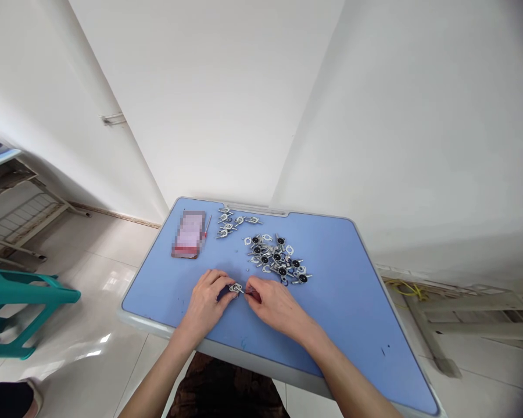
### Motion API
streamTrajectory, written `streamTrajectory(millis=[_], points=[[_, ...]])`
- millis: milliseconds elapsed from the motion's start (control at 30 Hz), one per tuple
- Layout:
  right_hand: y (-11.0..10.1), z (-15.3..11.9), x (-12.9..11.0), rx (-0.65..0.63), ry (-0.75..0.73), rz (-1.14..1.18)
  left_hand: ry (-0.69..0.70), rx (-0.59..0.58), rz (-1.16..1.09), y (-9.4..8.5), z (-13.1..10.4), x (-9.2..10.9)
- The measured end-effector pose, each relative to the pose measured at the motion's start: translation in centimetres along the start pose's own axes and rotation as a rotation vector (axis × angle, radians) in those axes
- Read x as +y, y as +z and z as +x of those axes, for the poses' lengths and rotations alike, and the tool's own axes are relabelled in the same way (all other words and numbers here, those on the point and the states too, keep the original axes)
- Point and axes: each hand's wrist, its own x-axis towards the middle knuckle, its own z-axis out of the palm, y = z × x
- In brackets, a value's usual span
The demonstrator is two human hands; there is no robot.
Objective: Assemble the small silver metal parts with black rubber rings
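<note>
Near the front of the blue table, my left hand pinches a small metal fuel valve between thumb and fingers. The valve has a flat flange with holes and a thin pipe pointing right. My right hand is closed close against the pipe's end; whatever its fingertips hold is hidden. Just beyond my hands lies a pile of similar metal valve parts, several with round black discs. Thin oval metal plates are mixed among them. A smaller group of metal valves sits at the back of the table.
A phone with a blurred screen lies on the blue table, at the left. Beside it is a thin screwdriver with a red part. A green stool stands on the left floor. White walls rise behind; a metal frame stands right.
</note>
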Motion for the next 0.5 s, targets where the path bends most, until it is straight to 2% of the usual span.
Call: streamTrajectory(millis=[500], points=[[0.54, -0.4, -0.11, -0.016, 0.013, -0.01, 0.043, 0.004, 0.107, 0.22, -0.11, 0.46]])
